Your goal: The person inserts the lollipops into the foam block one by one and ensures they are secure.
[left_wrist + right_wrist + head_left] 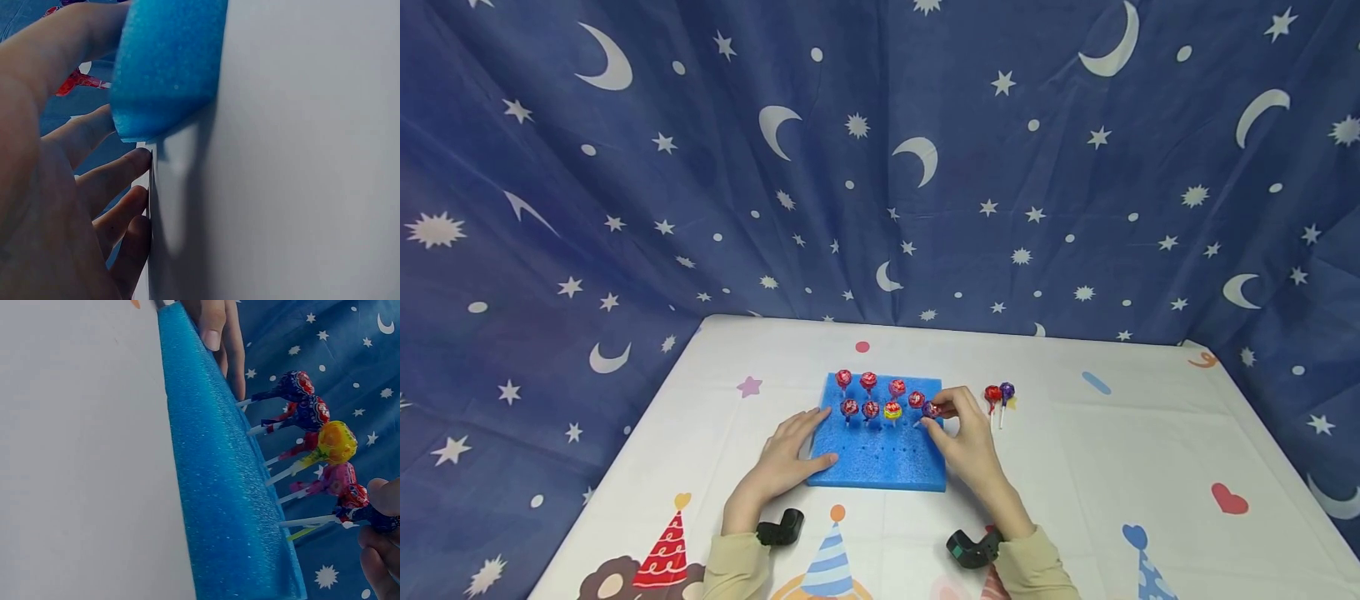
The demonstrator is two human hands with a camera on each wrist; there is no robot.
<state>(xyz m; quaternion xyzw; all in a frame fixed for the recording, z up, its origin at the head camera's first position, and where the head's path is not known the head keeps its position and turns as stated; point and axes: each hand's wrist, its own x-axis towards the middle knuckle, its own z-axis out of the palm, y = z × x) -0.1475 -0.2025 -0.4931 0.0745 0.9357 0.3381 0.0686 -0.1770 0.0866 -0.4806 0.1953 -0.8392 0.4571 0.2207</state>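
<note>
A blue foam block [880, 468] with small holes lies on the table, with wrapped lollipops standing in two rows at its far half. One in the near row has a yellow wrapper [337, 442]. My left hand [786, 454] rests against the block's left edge, thumb and fingers spread and straight. At the right end of the near row, my right hand [966, 437] pinches a purple-wrapped lollipop [930, 410] by its head. Its white stick [309, 521] points down at the block, the tip right at the foam surface.
Two more lollipops lie on the table right of the block, one red [992, 394] and one purple [1007, 390]. A patterned white cloth [1120, 467] covers the table. A dark blue curtain [850, 225] with moons and stars hangs behind.
</note>
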